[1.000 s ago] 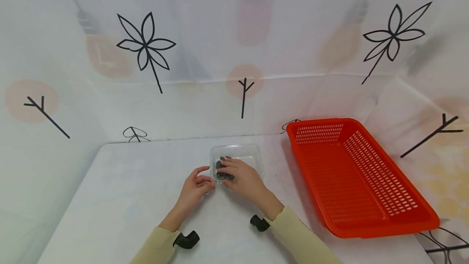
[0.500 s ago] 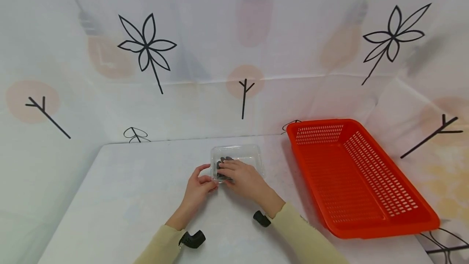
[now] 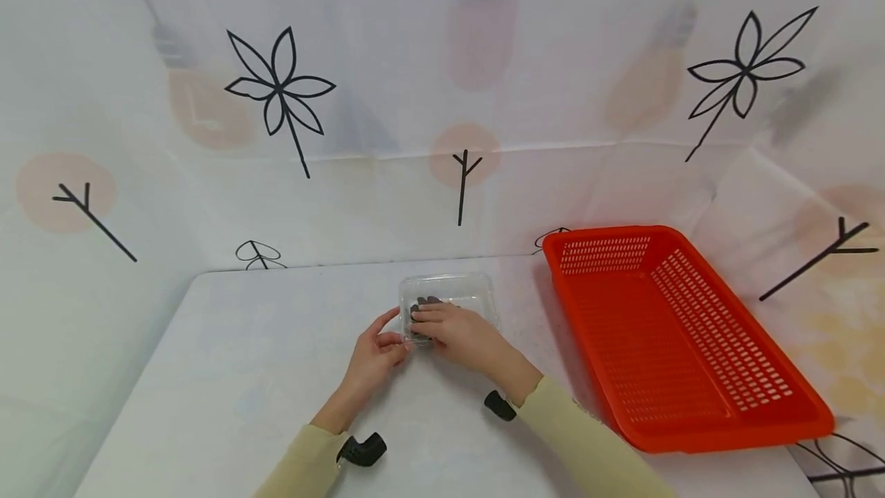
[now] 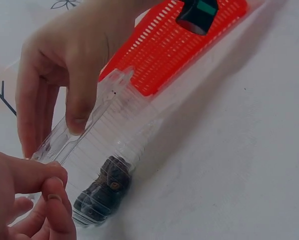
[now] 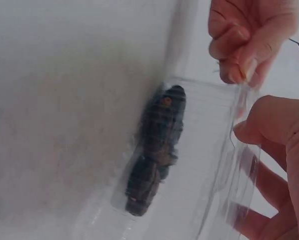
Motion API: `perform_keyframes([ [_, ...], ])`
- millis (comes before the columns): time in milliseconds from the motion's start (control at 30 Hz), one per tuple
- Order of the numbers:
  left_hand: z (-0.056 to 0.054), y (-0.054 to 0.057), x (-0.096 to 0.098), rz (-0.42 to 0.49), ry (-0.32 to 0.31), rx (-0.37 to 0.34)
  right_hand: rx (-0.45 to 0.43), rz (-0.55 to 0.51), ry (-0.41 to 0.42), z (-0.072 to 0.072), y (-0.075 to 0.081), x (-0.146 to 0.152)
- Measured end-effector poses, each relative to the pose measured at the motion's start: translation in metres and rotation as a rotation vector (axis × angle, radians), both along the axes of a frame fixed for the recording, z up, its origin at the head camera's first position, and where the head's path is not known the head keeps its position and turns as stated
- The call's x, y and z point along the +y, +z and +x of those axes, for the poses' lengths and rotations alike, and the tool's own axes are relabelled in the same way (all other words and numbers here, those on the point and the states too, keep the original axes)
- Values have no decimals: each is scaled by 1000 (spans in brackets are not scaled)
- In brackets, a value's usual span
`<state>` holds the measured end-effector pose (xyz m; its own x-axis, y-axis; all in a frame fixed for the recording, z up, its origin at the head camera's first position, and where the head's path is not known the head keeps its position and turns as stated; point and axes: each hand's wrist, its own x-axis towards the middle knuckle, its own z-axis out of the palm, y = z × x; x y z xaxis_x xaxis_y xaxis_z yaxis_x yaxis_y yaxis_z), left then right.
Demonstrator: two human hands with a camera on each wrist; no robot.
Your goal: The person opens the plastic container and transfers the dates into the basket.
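Note:
A clear plastic box (image 3: 477, 288) lies on the white table in the head view, with several dark oblong pieces (image 3: 429, 300) gathered at its left end. The wrist views show these pieces through the plastic wall, dark blue-black and smooth, some with an orange-brown spot (image 5: 166, 101). My left hand (image 3: 371, 356) pinches the near left corner of the box between thumb and forefinger. From above, my right hand (image 3: 466, 336) reaches over the near rim, its fingers extended over the dark pieces. Its thumb (image 5: 254, 122) is at the rim, apart from the fingers.
A large red perforated basket (image 3: 608, 436) stands to the right of the box. Behind the table (image 3: 276, 375) hangs a pale cloth (image 3: 387, 98) with leaf and twig drawings. A black camera piece sits at each wrist, against light yellow sleeves (image 3: 588, 444).
My left hand has moved slightly right to the box corner. My right hand has shifted a little over the dark pieces, covering more of them. The box and basket stay in place.

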<state>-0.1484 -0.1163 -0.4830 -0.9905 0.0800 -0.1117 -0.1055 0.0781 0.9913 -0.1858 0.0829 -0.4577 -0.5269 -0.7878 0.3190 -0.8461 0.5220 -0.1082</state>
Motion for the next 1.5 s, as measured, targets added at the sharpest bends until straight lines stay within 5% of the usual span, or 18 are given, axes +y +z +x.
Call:
perform_keyframes([
  [133,-6,-17,-4,7,4,1,108,-11,-18,0,-7,-3],
  [300,-5,-19,-7,6,-12,15,145,-58,-30,-1,-12,-4],
  [800,-8,-17,-2,-18,-54,55,52,-219,-52,-13,-12,-2],
  [1033,-2,-20,-7,-11,-61,17,4,-414,-131,-15,1,0],
  [1267,0,-9,-7,-13,-60,22,-28,-353,-105,-11,-1,-1],
  [1500,-7,-17,-1,-47,40,13,-51,-325,-108,-6,-5,2],
])
